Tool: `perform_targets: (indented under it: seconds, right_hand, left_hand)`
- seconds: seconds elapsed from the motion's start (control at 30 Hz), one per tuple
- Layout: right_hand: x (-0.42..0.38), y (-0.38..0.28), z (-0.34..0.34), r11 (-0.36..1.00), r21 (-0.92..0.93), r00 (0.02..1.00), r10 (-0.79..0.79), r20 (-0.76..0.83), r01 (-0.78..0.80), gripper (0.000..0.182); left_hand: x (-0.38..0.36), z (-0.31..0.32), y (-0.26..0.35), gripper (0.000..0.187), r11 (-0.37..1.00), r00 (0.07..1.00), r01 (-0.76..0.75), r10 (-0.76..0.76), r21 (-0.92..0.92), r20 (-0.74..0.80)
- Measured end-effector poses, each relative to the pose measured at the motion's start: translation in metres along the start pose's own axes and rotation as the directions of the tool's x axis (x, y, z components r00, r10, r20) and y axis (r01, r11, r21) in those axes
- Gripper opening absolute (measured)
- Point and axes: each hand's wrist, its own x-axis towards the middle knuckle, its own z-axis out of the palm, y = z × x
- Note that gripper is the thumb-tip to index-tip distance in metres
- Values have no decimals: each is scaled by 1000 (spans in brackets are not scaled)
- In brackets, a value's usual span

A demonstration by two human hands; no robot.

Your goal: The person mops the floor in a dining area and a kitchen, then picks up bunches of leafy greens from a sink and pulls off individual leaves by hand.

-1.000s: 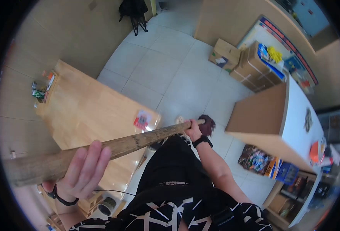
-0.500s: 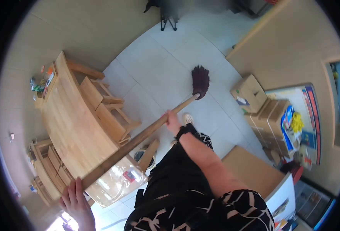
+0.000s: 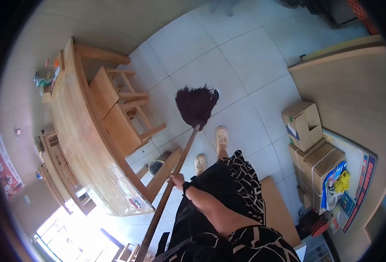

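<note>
A mop with a dark maroon head (image 3: 196,105) rests on the tiled floor, its strands spread out. Its long wooden handle (image 3: 159,207) slants down to the bottom edge of the view. My right hand (image 3: 176,179) is wrapped round the handle partway along, a black band on its wrist. My left hand is out of view. Just right of the handle are my feet in pale clogs (image 3: 221,136).
On the left stands a long wooden table (image 3: 79,131) with wooden stools (image 3: 116,126) beside it. A round bin (image 3: 159,164) sits near the table leg. Cardboard boxes (image 3: 304,124) line the right wall, with a yellow item (image 3: 342,182) on them.
The mop head has moved left and looks larger, and the handle is steeper. My right hand has moved down and left. My left hand has left the view, and a clog has come forward.
</note>
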Motion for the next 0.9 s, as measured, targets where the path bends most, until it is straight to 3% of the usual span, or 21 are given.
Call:
perform_targets:
  seconds: [0.03,0.1,0.13,0.2,0.23,0.27,0.3,0.33,0.37,0.4,0.43,0.47,0.5,0.53,0.6,0.67,0.7,0.73,0.77,0.83,0.9]
  right_hand:
    - [8,-2,-13,1000,4,999,-25,-27,25,17]
    - [39,-12,-57,981,6,978,-192,83,192,15]
    - [31,-40,-76,925,-183,943,-320,94,332,22]
    - [14,-101,-111,905,-218,927,-375,3,367,26]
    - [20,-127,-138,617,-543,780,-614,121,570,25]
    - [21,-160,-159,745,-507,871,-491,23,434,23]
    - [12,-183,-172,594,-617,753,-658,-4,516,19]
    - [42,-197,-197,796,-208,783,-601,-159,569,18]
    - [0,-219,-190,788,-252,776,-608,-168,562,19]
    - [-20,-222,-187,837,-64,816,-545,-192,544,19]
    - [-34,-221,-188,834,-77,813,-550,-194,546,19]
    - [-40,-223,-191,831,7,805,-537,-251,556,17]
    - [-44,-222,-194,821,86,800,-518,-302,564,16]
    - [-38,-207,-204,844,65,832,-506,-228,532,13]
    - [-36,-155,-209,820,-176,825,-561,-60,545,13]
    - [-66,-111,-168,900,-152,887,-431,-166,409,14]
    - [-84,-89,-156,626,-455,736,-668,106,633,13]
    - [-69,-71,-148,584,-471,720,-670,180,661,13]
    - [-56,-58,-145,926,-211,938,-337,-80,315,11]
    - [-76,-41,-112,940,-100,941,-333,-57,326,8]
    - [-70,-37,-95,977,30,978,-208,-34,209,10]
  left_hand:
    - [0,1,3,33,1000,1000,-7,7,-3,5]
    - [3,5,16,34,1000,1000,-6,6,1,31]
    - [10,7,25,34,1000,999,1,-3,24,53]
    - [28,21,54,35,993,992,-3,-12,117,125]
    - [42,26,78,35,991,989,-57,39,124,142]
    - [30,10,109,45,860,903,-426,424,-280,-73]
    - [52,23,125,47,538,731,-613,664,-579,-157]
    - [68,41,152,39,661,805,-538,587,-524,-85]
    - [45,4,197,43,692,783,-535,621,-484,23]
    - [30,-13,225,47,588,691,-678,715,-442,-109]
    - [20,-20,236,52,465,570,-800,787,-379,-237]
    - [21,-16,231,52,453,567,-799,785,-395,-248]
    - [21,-11,223,56,538,623,-757,766,-370,-159]
    - [20,-5,212,60,622,675,-709,734,-333,-67]
    - [14,21,169,63,770,800,-555,598,-314,54]
    - [-14,33,125,66,699,783,-583,619,-413,-58]
    - [-27,38,109,66,689,791,-576,606,-440,-87]
    - [-38,40,101,66,703,810,-553,579,-447,-92]
    - [-49,43,95,66,716,830,-528,549,-456,-99]
    - [-66,38,102,66,737,857,-490,504,-465,-106]
    - [-75,27,122,66,759,874,-470,473,-450,-113]
